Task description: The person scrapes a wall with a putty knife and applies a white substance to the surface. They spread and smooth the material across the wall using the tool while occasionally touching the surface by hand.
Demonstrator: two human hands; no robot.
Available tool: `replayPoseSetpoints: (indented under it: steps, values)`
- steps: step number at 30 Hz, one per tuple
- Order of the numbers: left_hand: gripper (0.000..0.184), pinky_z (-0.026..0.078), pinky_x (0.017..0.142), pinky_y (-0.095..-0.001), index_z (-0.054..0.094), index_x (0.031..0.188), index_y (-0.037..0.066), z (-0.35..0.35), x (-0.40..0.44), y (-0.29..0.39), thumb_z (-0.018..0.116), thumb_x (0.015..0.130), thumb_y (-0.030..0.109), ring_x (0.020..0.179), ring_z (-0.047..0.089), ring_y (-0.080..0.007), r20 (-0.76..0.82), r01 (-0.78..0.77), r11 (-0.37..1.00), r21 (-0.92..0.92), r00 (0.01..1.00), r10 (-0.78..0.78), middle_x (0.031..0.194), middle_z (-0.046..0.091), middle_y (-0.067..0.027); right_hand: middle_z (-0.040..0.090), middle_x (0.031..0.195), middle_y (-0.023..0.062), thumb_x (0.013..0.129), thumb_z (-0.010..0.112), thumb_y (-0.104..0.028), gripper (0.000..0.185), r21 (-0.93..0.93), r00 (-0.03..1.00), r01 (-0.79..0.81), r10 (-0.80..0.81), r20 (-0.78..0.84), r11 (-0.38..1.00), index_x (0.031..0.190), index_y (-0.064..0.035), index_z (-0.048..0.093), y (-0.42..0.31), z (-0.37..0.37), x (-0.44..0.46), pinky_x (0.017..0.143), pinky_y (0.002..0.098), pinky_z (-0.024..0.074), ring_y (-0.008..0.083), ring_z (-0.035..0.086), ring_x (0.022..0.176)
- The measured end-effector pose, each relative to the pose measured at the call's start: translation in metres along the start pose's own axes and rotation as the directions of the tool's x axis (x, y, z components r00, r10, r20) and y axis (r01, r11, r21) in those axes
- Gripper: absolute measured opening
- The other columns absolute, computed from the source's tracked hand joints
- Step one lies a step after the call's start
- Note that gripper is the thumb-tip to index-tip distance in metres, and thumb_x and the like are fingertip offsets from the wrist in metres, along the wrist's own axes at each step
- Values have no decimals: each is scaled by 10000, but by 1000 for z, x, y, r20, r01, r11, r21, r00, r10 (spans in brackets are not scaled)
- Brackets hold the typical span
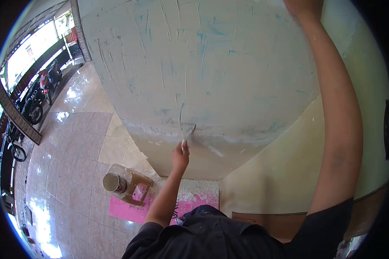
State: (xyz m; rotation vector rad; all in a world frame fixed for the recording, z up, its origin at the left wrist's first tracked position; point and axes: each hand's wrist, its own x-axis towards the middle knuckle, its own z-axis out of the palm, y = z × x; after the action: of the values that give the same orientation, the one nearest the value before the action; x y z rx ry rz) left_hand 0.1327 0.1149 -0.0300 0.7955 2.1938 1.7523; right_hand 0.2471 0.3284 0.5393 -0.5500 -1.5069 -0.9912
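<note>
My left hand (181, 156) is closed around the handle of a putty knife (187, 129). The knife's blade lies against the wall (229, 77), near a band where the grey coating meets a beige lower strip. Long scratches, ridges and bluish patches mark the coated surface. At the top right, my right hand (306, 9) is raised by the wall's right edge. The frame cuts off its fingers, so whether it grips anything does not show.
A stool (139, 183) with a tin can (114, 182) on it stands at lower left. Pink sheeting (188, 207), strewn with pale scrapings, covers the floor at the wall's foot. Motorcycles (45, 82) are parked at far left. A yellowish wall (285, 159) adjoins on the right.
</note>
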Motion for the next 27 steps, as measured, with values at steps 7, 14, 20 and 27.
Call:
replayPoseSetpoints:
  steps: [7, 14, 20, 27]
  values:
    - [581, 479, 666, -458, 641, 898, 46, 22, -111, -111, 344, 986, 538, 722, 643, -361, 39, 236, 943, 234, 967, -252, 700, 636, -145, 396, 1430, 210, 956, 502, -382, 583, 17, 999, -1, 0, 48, 1000, 1371, 16, 406, -3, -10, -1, 1146, 481, 225, 372, 327, 1351]
    - [427, 444, 548, -354, 591, 860, 19, -2, -57, 23, 419, 1008, 380, 571, 594, -219, -54, -79, 986, -146, 996, 71, 608, 569, -85, 388, 1449, 170, 966, 485, -396, 553, 18, 999, -15, 14, 47, 1000, 1378, -35, 412, -1, -3, 1, 1150, 468, 226, 342, 314, 1369]
    - [417, 404, 499, -299, 577, 831, 22, -55, 26, 141, 427, 1014, 366, 533, 540, -116, -69, -142, 955, -261, 989, 128, 559, 523, -40, 387, 1454, 162, 971, 477, -403, 555, 6, 998, -46, 46, 37, 999, 1384, -38, 409, -7, -6, -3, 1154, 462, 224, 341, 309, 1375]
    - [506, 460, 587, -400, 599, 823, 23, -11, -34, -86, 401, 1001, 453, 595, 606, -258, 79, 166, 979, 115, 981, -176, 609, 579, -108, 422, 1423, 171, 969, 483, -391, 548, -25, 998, -43, 44, 42, 999, 1364, -15, 426, -7, -8, -2, 1151, 460, 234, 335, 331, 1359]
